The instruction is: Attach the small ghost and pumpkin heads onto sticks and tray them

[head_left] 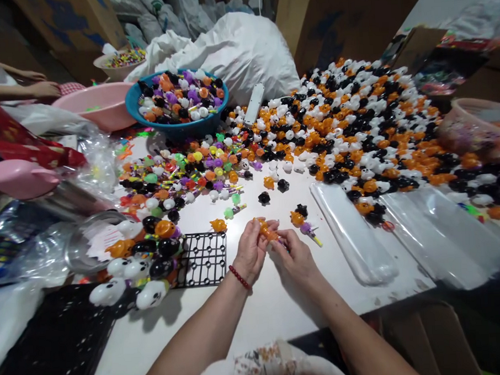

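My left hand [251,249], with a red bead bracelet at the wrist, is closed on an orange plastic figure [267,230]. My right hand [295,258] meets it from the other side, fingers pinched at the figure's lower end, where a bit of purple shows. What exactly the right fingertips grip is partly hidden. Just right of the hands lie an orange figure [296,218] and a purple-topped stick with a yellow end [310,233]. To the left, a black grid rack [205,259] holds several white, black and orange figures [151,294] standing upright.
A large heap of orange, black and white figures [333,117] covers the back right. Colourful topped sticks [191,173] lie before a full blue basin [176,127]. Clear plastic bags [355,238] lie at right. Another person's arm [26,89] shows at far left.
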Action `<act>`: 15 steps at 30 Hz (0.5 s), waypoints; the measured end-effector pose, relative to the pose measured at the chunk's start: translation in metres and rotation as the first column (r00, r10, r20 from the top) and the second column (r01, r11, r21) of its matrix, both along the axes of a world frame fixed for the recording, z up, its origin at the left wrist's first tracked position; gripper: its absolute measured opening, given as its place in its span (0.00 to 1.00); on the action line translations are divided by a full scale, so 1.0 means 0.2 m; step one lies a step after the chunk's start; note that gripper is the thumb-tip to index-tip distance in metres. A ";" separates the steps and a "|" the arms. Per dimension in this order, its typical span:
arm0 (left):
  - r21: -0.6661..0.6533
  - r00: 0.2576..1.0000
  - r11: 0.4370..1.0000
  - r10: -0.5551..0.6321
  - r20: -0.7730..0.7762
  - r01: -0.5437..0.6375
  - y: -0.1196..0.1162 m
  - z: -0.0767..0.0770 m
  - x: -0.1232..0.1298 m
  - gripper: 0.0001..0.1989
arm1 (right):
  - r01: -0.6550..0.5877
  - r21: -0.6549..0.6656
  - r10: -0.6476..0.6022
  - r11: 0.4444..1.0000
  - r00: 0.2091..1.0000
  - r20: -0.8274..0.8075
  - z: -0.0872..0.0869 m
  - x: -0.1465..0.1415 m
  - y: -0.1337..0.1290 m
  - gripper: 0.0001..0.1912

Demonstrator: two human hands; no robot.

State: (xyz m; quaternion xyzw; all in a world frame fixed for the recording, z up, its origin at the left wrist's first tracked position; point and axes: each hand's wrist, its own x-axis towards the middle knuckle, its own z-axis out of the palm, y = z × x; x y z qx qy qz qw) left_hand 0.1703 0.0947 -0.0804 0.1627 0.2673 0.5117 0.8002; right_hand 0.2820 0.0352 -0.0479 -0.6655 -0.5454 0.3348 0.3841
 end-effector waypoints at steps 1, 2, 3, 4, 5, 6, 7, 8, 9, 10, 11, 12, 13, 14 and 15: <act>-0.002 1.000 1.000 -0.008 -0.005 0.008 0.00 0.00 0.00 0.17 | 0.004 -0.001 -0.004 1.000 1.000 -0.004 -0.01 0.00 0.00 0.14; 0.000 1.000 1.000 -0.017 -0.010 0.017 0.00 0.00 0.00 0.17 | 0.009 0.002 -0.009 1.000 1.000 -0.012 -0.01 0.00 0.00 0.14; 0.008 0.999 1.000 -0.028 -0.017 0.028 0.00 0.01 0.00 0.17 | 0.014 0.009 -0.014 1.000 1.000 -0.023 -0.01 0.00 0.00 0.14; 0.017 0.999 0.999 -0.037 -0.026 0.037 -0.01 0.01 0.00 0.17 | 0.021 0.021 -0.020 1.000 0.999 -0.035 -0.02 0.00 0.00 0.14; 0.027 0.998 0.999 -0.043 -0.038 0.044 -0.01 0.01 0.00 0.17 | 0.024 0.037 -0.022 0.999 0.999 -0.045 -0.02 0.00 0.01 0.13; 0.034 0.998 0.998 -0.046 -0.050 0.048 -0.02 0.02 0.01 0.18 | 0.020 0.052 -0.017 0.998 0.999 -0.051 -0.02 -0.01 0.01 0.12; 0.039 0.997 0.998 -0.044 -0.060 0.046 -0.02 0.02 0.01 0.18 | 0.011 0.065 -0.007 0.998 0.999 -0.048 -0.02 -0.01 0.01 0.11; 0.041 0.997 0.998 -0.033 -0.063 0.036 -0.03 0.02 0.02 0.18 | 0.000 0.077 0.003 0.997 0.999 -0.038 -0.02 -0.01 0.02 0.11; 0.042 0.998 0.999 -0.014 -0.060 0.017 -0.03 0.02 0.02 0.17 | -0.008 0.088 0.010 0.996 1.000 -0.022 -0.02 -0.02 0.02 0.10; 0.040 0.998 0.999 0.010 -0.055 -0.008 -0.04 0.02 0.03 0.16 | -0.011 0.100 0.011 0.995 1.000 -0.002 -0.03 -0.02 0.03 0.10; 0.036 0.998 0.999 0.037 -0.054 -0.035 -0.04 0.02 0.04 0.16 | -0.013 0.113 0.012 0.994 1.000 0.016 -0.04 -0.02 0.04 0.09; 0.031 0.996 0.998 0.064 -0.058 -0.062 -0.05 0.01 0.04 0.15 | -0.016 0.127 0.013 0.992 1.000 0.027 -0.05 -0.03 0.04 0.09; 0.024 0.994 0.996 0.086 -0.068 -0.084 -0.05 0.01 0.05 0.15 | -0.020 0.139 0.016 0.990 0.999 0.032 -0.07 -0.04 0.05 0.09; 0.018 0.991 0.995 0.100 -0.084 -0.099 -0.05 0.00 0.05 0.14 | -0.023 0.146 0.019 0.989 0.999 0.031 -0.08 -0.04 0.06 0.09; 0.014 0.989 0.994 0.108 -0.100 -0.107 -0.05 0.00 0.05 0.14 | -0.021 0.150 0.018 0.988 1.000 0.023 -0.10 -0.05 0.07 0.09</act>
